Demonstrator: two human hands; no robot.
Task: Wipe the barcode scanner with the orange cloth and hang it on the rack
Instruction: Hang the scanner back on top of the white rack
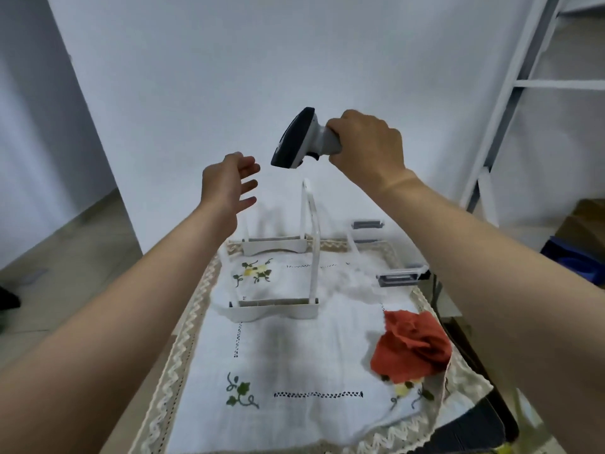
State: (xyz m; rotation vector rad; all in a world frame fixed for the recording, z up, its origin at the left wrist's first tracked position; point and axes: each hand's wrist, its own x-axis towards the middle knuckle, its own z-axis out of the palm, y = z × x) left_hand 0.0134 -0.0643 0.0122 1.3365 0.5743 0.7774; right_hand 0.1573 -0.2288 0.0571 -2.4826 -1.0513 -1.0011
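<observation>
Right hand: the right hand (366, 144) is raised above the far end of the table, fingers clenched around the grey handle of the barcode scanner (302, 139).
Barcode scanner: held in the air, dark head tilted down and to the left, above the top of the rack (309, 224) and not touching it.
Left hand: the left hand (227, 181) hovers just left of the scanner head, fingers spread and released, grasping nothing.
Rack: clear arched frame on two white feet, standing upright on the far half of the tablecloth (294, 365), near the middle.
Orange cloth: the orange cloth (411, 347) lies crumpled near the right edge of the table, well apart from both hands.
Tablecloth: white, embroidered with flowers, lace trim along its edges.
Background: a white metal ladder frame (510, 86) leans at the right against the pale wall.
</observation>
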